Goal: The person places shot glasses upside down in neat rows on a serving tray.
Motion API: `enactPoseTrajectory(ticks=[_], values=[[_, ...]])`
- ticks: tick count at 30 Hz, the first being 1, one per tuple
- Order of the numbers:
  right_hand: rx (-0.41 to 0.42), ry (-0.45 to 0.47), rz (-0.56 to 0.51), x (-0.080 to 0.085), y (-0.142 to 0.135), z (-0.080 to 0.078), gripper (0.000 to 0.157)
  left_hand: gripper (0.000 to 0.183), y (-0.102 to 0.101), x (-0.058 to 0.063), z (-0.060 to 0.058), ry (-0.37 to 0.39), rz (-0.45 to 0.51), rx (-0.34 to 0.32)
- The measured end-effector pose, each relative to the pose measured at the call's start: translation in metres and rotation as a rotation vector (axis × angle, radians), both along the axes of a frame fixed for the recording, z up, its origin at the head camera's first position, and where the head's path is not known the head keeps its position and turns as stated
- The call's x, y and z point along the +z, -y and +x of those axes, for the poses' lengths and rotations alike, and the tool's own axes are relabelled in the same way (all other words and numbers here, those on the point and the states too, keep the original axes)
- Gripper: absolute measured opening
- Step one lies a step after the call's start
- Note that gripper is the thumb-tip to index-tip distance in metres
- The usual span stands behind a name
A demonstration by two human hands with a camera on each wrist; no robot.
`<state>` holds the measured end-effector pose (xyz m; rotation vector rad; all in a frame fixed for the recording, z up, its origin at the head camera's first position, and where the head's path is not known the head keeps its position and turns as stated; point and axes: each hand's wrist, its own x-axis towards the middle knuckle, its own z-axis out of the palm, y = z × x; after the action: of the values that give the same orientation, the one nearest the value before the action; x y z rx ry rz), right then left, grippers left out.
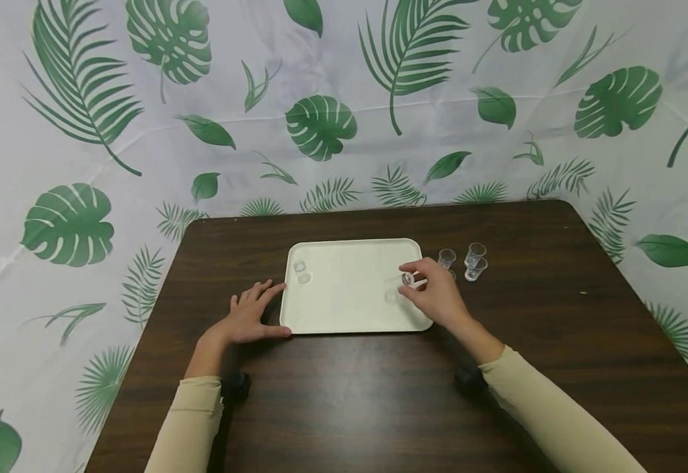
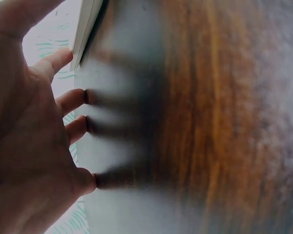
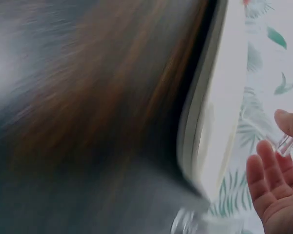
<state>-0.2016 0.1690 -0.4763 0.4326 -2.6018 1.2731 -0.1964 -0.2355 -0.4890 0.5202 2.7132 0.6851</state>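
Observation:
A pale cream tray (image 1: 346,289) lies on the table. My left hand (image 1: 252,315) is spread at its left edge, with thumb and index finger at the rim; in the left wrist view the other fingertips (image 2: 77,129) rest on the tabletop. Over the tray's right part, my right hand (image 1: 438,295) pinches a small clear shot glass (image 1: 407,280) between thumb and fingers, tilted with its mouth toward the left. The right wrist view shows that glass's thick base (image 3: 287,145) at the fingertips. Another clear shot glass (image 1: 300,267) sits near the tray's upper left corner.
Beyond the tray's right edge stand several more clear glasses, one (image 1: 447,256) partly behind the right hand and two (image 1: 476,263) close together farther right. The dark wood table (image 1: 344,401) meets a leaf-print cloth (image 1: 320,171) at the back.

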Motion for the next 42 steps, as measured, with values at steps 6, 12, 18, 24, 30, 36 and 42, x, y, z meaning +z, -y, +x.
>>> enactPoseTrajectory(ticks=[6,12,18,24,30,36,42], values=[[0.044,-0.001,0.032,-0.007,0.043,-0.021,0.035,0.101,0.001,0.001,-0.003,-0.003,-0.003,-0.016],[0.074,-0.004,0.174,-0.008,0.078,-0.034,0.035,0.101,0.001,-0.003,-0.002,0.000,-0.003,-0.010],[0.093,-0.024,0.265,-0.012,0.099,-0.043,0.037,0.101,0.001,-0.006,-0.002,-0.006,0.002,-0.012],[0.100,0.026,0.265,-0.013,0.119,-0.051,0.041,0.101,0.003,-0.003,-0.001,0.001,-0.003,-0.010],[0.110,0.076,0.284,-0.010,0.136,-0.058,0.039,0.100,0.004,-0.004,-0.001,0.003,-0.007,-0.005],[0.124,0.123,0.297,-0.010,0.148,-0.061,0.040,0.099,0.004,-0.005,-0.001,0.014,-0.008,-0.007],[0.130,0.109,0.295,-0.013,0.154,-0.063,0.041,0.099,0.003,-0.003,-0.002,0.023,-0.016,-0.007]])
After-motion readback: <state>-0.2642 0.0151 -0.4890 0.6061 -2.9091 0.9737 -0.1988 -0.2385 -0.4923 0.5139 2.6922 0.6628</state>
